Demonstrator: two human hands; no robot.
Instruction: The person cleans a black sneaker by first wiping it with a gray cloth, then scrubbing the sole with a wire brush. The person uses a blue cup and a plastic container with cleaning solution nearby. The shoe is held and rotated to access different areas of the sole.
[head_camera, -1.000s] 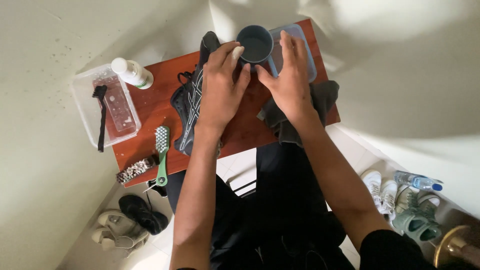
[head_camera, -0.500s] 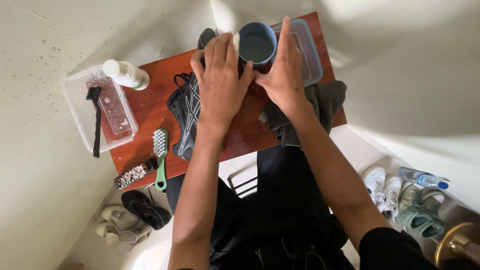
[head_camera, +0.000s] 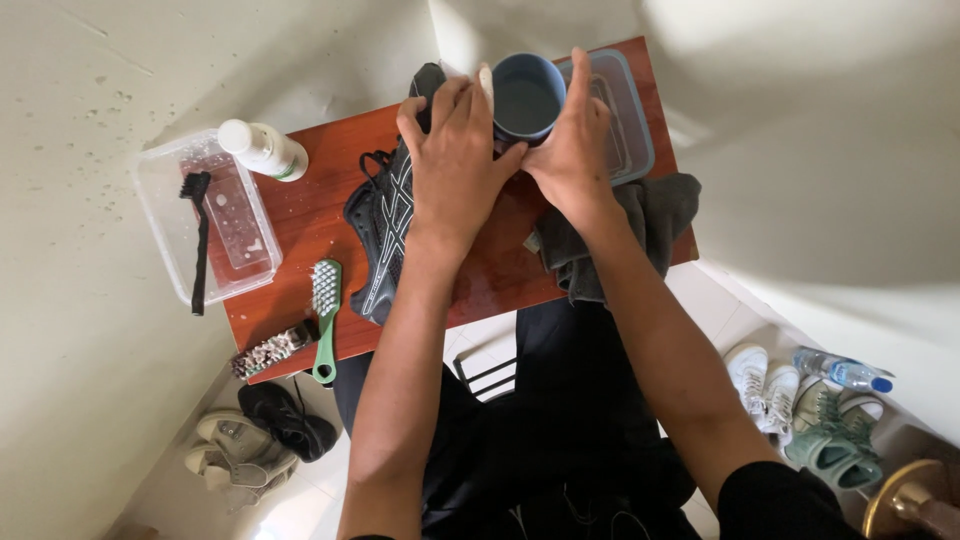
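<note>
Scene: a person seated at a small reddish-brown table (head_camera: 300, 250), seen from above, both hands closed around a blue mug (head_camera: 527, 95)
Left hand: the left hand (head_camera: 455, 165) lies against the mug's left side, fingers (head_camera: 448, 110) spread and partly curled, the wrist crossing a black sneaker (head_camera: 385, 235)
Right hand: the right hand (head_camera: 572, 150) presses the mug's right side, fingers (head_camera: 580, 85) held narrow and upright along its wall
Mug, place: at the far edge of the table, touching a clear blue-rimmed container (head_camera: 630, 120) just to the mug's right
Mug, look: round, matte blue, open-topped, dark liquid showing inside; whether it has a handle cannot be told
Left of the mug: the sneaker, a white bottle (head_camera: 262, 150), a clear tray (head_camera: 205, 225) holding a black brush (head_camera: 198, 240), well apart
Nearer than the mug: a grey cloth (head_camera: 640, 230) under the right forearm; a green brush (head_camera: 325, 315) near the table's front edge
Risk: likely a spill, should the two-palm hold tilt the full mug, wetting sneaker or cloth; a knock against the container could cause it
</note>
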